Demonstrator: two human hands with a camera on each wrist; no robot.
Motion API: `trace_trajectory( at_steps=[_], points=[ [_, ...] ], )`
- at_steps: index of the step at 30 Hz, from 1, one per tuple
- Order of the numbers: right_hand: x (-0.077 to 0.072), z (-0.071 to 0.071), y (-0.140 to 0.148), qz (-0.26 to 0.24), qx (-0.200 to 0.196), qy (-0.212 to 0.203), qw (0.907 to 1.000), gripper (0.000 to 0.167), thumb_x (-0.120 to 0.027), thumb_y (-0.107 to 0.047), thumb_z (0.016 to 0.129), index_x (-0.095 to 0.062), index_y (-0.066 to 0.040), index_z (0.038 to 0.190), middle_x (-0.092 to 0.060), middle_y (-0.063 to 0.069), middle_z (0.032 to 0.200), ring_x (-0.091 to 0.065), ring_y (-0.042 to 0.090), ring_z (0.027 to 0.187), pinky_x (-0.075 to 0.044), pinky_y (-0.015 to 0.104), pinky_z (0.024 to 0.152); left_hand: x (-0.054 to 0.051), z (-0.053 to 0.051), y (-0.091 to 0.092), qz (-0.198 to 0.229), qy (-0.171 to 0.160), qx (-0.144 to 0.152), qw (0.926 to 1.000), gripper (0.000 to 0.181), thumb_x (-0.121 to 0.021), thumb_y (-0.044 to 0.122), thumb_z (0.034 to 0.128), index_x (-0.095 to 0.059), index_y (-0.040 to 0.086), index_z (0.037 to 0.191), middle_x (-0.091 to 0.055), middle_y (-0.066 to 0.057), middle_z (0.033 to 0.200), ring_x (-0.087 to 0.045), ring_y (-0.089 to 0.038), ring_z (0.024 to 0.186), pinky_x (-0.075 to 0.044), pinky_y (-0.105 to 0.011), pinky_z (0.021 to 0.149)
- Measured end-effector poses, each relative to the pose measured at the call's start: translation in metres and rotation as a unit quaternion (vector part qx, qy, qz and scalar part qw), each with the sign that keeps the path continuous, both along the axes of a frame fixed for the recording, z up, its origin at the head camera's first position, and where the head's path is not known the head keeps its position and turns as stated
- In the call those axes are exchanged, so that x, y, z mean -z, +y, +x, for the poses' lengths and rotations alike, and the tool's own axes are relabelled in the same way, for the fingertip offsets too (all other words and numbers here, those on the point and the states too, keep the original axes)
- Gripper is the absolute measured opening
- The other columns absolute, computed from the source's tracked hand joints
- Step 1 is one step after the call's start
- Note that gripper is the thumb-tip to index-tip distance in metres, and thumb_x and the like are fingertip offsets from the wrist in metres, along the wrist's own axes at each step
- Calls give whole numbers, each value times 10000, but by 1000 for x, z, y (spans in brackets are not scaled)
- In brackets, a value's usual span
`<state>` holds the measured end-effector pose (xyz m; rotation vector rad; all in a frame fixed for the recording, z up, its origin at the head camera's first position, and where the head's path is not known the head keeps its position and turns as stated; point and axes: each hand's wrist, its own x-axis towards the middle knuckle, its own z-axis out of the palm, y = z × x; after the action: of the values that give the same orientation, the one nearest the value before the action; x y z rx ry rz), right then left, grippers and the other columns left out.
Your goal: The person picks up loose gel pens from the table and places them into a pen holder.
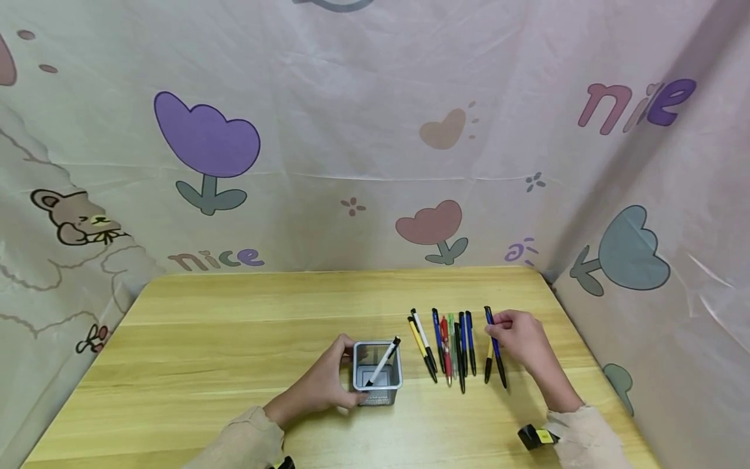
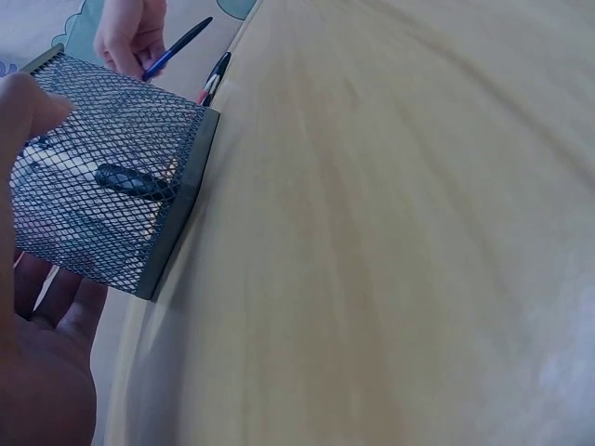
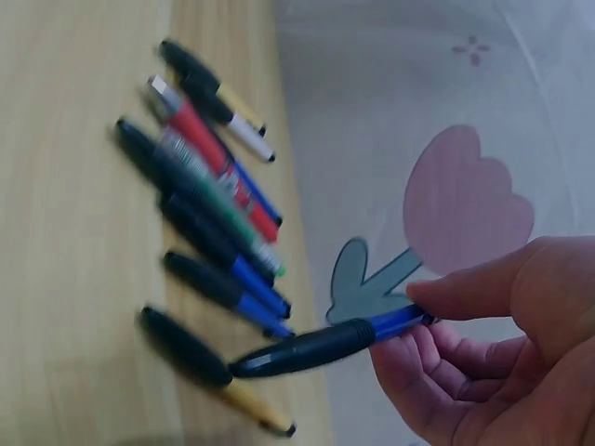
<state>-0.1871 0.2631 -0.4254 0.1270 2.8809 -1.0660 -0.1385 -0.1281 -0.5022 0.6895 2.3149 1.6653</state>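
My left hand (image 1: 319,384) grips a silver wire-mesh pen holder (image 1: 377,397) at its left side, thumb toward the front and fingers behind. Inside the holder leans one white pen (image 1: 385,359) with black ends. In the left wrist view, the mesh wall (image 2: 102,214) sits between thumb and fingers. My right hand (image 1: 521,335) pinches a blue pen (image 3: 307,350) with a black grip by its blue end, between thumb and fingers. Just beneath that pen, a yellow pen (image 3: 256,406) with a black grip lies on the table.
Left of my right hand lies a loose row of several pens: yellow (image 1: 418,339), white (image 1: 420,329), blue, red (image 1: 447,355), green (image 3: 223,209) and black. Printed cloth (image 1: 328,150) hangs behind and beside the wooden table (image 1: 234,326). Black wrist devices (image 1: 530,438) show near both sleeves.
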Motion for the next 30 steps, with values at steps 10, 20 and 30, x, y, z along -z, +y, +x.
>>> trace_trajectory(
  at_steps=[10, 20, 30],
  points=[
    [-20, 11, -28, -761, -193, 258, 9966, 282, -733, -204, 951, -712, 23, 1118, -760, 148, 978, -714, 177, 740, -625, 315, 667, 1, 0, 0, 10, 30, 25, 10000, 751, -898, 86, 692, -417, 46, 1268, -587, -133, 1305, -636, -294, 1197, -532, -224, 1040],
    [-39, 21, -51, -1801, -535, 188, 9820, 294, -740, -165, 945, -659, 49, 1130, -720, 153, 1006, -724, 203, 816, -644, 263, 729, 1, -1, -1, -10, 54, 22, 10000, 751, -899, 97, 693, -420, 63, 1271, -595, -126, 1305, -638, -298, 1203, -527, -229, 1045],
    [-46, 27, -69, -2655, -661, 412, 9610, 298, -757, -166, 939, -625, 42, 1109, -701, 144, 982, -741, 198, 831, -649, 267, 777, 0, -1, 0, 13, 27, 30, 10000, 755, -900, 92, 694, -419, 62, 1275, -591, -127, 1308, -635, -304, 1211, -524, -230, 1061]
  ],
)
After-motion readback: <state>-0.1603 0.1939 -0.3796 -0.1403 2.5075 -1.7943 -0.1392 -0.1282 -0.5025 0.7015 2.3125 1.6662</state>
